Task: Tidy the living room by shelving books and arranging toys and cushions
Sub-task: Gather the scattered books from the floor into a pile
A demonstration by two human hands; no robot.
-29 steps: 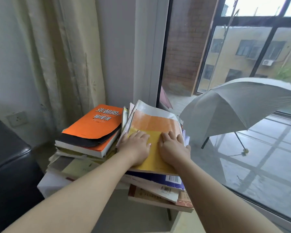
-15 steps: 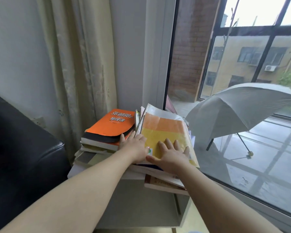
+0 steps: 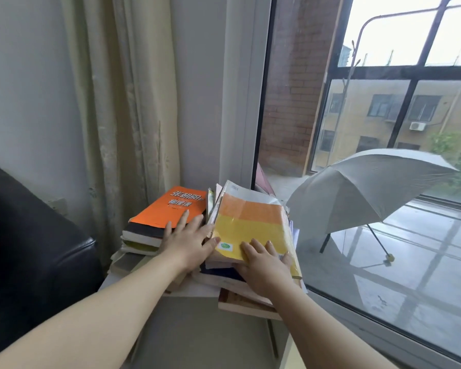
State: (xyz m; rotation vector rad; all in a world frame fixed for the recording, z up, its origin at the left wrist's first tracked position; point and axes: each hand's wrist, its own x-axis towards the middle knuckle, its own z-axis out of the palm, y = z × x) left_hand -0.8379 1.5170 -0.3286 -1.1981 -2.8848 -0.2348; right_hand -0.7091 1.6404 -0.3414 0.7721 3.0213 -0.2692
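Observation:
Two untidy stacks of books lie on a small white table (image 3: 197,294) by the window. An orange book (image 3: 171,205) tops the left stack. On the right stack lies a yellow and orange book (image 3: 250,222). My left hand (image 3: 188,242) lies flat with straight fingers across the gap, fingertips on the orange book, thumb against the yellow book's left edge. The near right corner of the yellow book is under my right hand (image 3: 264,265), fingers spread flat on its cover and thumb at its right edge. Lower books (image 3: 240,302) jut out under it.
A black leather sofa arm (image 3: 32,249) stands at the left. A cream curtain (image 3: 123,102) hangs behind the books. To the right is a large window (image 3: 383,235); an open grey umbrella (image 3: 362,193) sits outside on the wet balcony floor.
My left hand has slid left off the yellow book and now spreads onto the orange book. My right hand has moved back toward the yellow book's near corner. The camera has pulled back and up.

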